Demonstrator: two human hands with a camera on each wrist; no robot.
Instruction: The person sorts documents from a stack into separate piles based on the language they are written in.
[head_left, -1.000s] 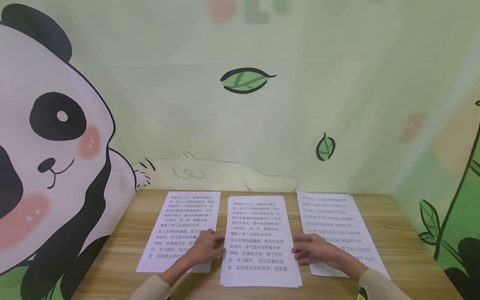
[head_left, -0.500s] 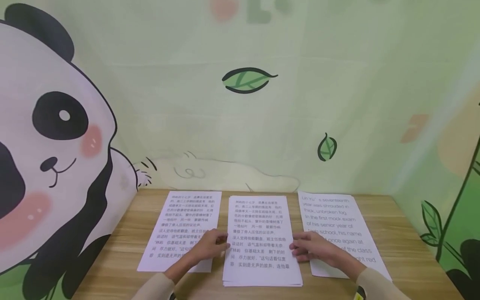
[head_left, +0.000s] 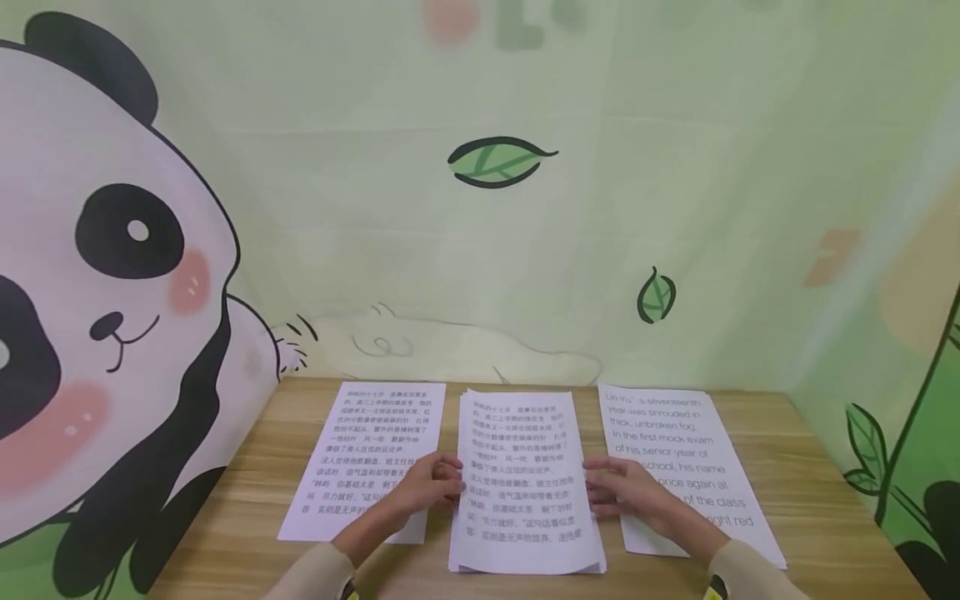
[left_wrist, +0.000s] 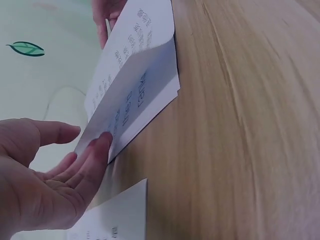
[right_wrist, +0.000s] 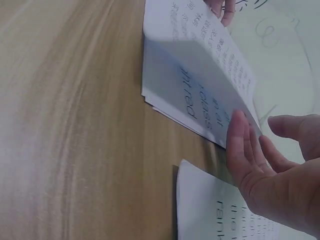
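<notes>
A sheet of Chinese print (head_left: 521, 483) tops the middle stack, its long sides bowed up off the pages below. Beneath it, in both wrist views, a page with large English print (left_wrist: 145, 97) shows through the gap. At the sheet's left edge, my left hand (head_left: 427, 487) has its fingertips touching the raised side, thumb held apart. My right hand (head_left: 626, 496) does likewise at the right edge; in the right wrist view its fairly straight fingers (right_wrist: 239, 135) reach under the lifted side and the thumb stands away from the paper.
Another page of Chinese print (head_left: 367, 450) lies to the left, partly under my left forearm. On the right is a page of English print (head_left: 667, 433), partly covered by my right hand. Behind the wooden table (head_left: 810, 467) rises a backdrop with a panda (head_left: 135, 333).
The middle stack's top sheet, lying flat a second ago, has risen along its sides and now curves. Both hands stay at its edges, the left slightly further right.
</notes>
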